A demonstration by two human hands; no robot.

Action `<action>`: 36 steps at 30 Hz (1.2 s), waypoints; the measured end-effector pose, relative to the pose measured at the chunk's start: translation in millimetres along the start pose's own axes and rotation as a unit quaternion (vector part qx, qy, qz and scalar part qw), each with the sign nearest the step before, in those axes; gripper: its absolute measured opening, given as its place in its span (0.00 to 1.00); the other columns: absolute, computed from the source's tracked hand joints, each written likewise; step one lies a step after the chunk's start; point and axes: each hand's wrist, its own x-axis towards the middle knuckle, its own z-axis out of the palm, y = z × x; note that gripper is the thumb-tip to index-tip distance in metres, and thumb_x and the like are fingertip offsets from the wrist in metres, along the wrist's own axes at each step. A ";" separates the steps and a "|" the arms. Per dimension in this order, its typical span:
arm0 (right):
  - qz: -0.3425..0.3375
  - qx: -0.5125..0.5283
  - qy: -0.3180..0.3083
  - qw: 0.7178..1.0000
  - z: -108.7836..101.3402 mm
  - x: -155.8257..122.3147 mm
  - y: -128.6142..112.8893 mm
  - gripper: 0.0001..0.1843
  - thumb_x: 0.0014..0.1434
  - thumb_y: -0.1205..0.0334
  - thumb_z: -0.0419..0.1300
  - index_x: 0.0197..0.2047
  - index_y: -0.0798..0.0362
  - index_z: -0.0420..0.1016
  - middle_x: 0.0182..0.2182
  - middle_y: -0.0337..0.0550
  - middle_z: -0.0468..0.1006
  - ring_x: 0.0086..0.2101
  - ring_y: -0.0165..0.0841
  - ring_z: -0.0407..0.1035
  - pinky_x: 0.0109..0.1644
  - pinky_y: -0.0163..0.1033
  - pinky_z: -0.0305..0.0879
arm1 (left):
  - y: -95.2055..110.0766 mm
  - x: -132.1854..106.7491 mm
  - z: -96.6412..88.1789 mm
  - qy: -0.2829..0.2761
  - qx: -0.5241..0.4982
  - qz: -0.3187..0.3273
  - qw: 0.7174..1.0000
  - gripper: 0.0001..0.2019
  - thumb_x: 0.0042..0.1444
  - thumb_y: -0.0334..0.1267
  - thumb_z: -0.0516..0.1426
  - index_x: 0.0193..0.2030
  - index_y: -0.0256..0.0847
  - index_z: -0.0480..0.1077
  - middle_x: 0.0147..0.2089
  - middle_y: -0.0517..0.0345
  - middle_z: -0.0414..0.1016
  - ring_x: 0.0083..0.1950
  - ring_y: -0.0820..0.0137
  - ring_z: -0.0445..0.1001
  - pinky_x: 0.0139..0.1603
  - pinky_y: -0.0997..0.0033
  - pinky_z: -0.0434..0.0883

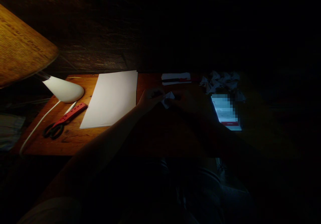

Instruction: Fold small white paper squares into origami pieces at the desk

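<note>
A small piece of folded white paper (168, 100) is held over the middle of the wooden table (150, 133). My left hand (152, 97) is closed on its left side, fingers pinching the edge. From the right, my right hand (182, 100) grips the same paper; deep shadow hides most of its fingers. Left of my hands lies a stack of white paper sheets (112, 98). Behind them a small pile of paper strips (173, 76) has a dark and red slim tool (184, 80) across it, its kind too dim to tell.
Several folded paper pieces (220, 80) cluster at the back right, behind a lit phone (225, 112). Scissors with black handles and a red sheath (70, 115) lie at left. A lamp (64, 89) with a wooden shade (25, 46) stands there, its white cord (40, 125) hanging over the edge.
</note>
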 end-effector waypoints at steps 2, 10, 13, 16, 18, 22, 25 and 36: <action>0.002 0.015 0.009 1.000 -1.1 -0.8 -1.5 0.08 0.56 0.57 0.71 0.35 0.52 0.85 0.33 0.41 0.85 0.33 0.35 0.75 0.38 0.38 0.71 | -0.6 0.2 0.8 -0.008 0.001 -0.005 1.000 0.11 0.55 0.45 0.66 0.30 0.41 0.72 0.29 0.61 0.73 0.32 0.72 0.70 0.34 0.71 0.67; 0.014 0.014 -0.015 1.000 -2.2 0.9 -0.1 0.08 0.52 0.56 0.71 0.32 0.52 0.84 0.30 0.40 0.83 0.31 0.34 0.74 0.34 0.37 0.68 | -4.3 1.2 0.9 -0.065 0.010 0.001 0.998 0.10 0.58 0.42 0.65 0.32 0.39 0.74 0.31 0.60 0.74 0.33 0.74 0.71 0.36 0.73 0.68; 0.012 0.005 -0.019 1.000 -0.7 2.2 1.0 0.09 0.52 0.56 0.72 0.31 0.53 0.83 0.30 0.40 0.83 0.31 0.33 0.73 0.34 0.37 0.67 | -5.2 2.0 -0.1 -0.066 0.001 -0.003 0.998 0.12 0.57 0.43 0.66 0.30 0.39 0.73 0.30 0.61 0.73 0.33 0.74 0.71 0.36 0.73 0.67; 0.010 0.008 -0.019 1.000 0.4 2.9 0.6 0.10 0.52 0.55 0.72 0.30 0.53 0.82 0.29 0.40 0.81 0.31 0.33 0.72 0.34 0.37 0.67 | -4.4 2.2 -0.4 -0.058 -0.003 -0.006 0.998 0.13 0.56 0.44 0.66 0.29 0.39 0.71 0.29 0.62 0.71 0.31 0.74 0.70 0.34 0.73 0.66; 0.010 0.014 -0.021 1.000 0.5 3.0 -0.3 0.10 0.52 0.54 0.72 0.30 0.53 0.82 0.28 0.39 0.81 0.30 0.33 0.72 0.34 0.37 0.66 | -3.4 1.8 -0.1 -0.055 -0.005 -0.009 0.998 0.13 0.56 0.45 0.65 0.29 0.39 0.72 0.28 0.62 0.71 0.30 0.74 0.69 0.33 0.73 0.66; 0.002 0.028 -0.022 0.999 -0.7 3.4 -0.8 0.11 0.53 0.54 0.71 0.34 0.53 0.84 0.31 0.40 0.83 0.32 0.34 0.74 0.36 0.38 0.68 | -2.5 0.7 0.3 -0.037 0.010 -0.014 0.999 0.12 0.58 0.45 0.65 0.30 0.40 0.72 0.28 0.63 0.70 0.30 0.74 0.68 0.33 0.73 0.66; 0.003 0.008 -0.013 1.000 -1.5 4.0 1.3 0.10 0.55 0.55 0.70 0.37 0.53 0.85 0.33 0.41 0.84 0.33 0.35 0.75 0.37 0.38 0.69 | -3.7 1.0 -0.2 -0.030 0.014 -0.009 0.999 0.11 0.60 0.44 0.65 0.32 0.40 0.72 0.29 0.62 0.71 0.31 0.74 0.69 0.33 0.73 0.66; -0.014 0.035 0.010 0.999 0.8 7.8 23.0 0.13 0.57 0.51 0.70 0.38 0.52 0.84 0.34 0.41 0.84 0.34 0.35 0.75 0.38 0.39 0.70 | -1.7 2.0 0.5 -0.052 0.015 -0.002 0.999 0.15 0.61 0.49 0.63 0.30 0.41 0.70 0.28 0.62 0.69 0.31 0.73 0.66 0.33 0.72 0.65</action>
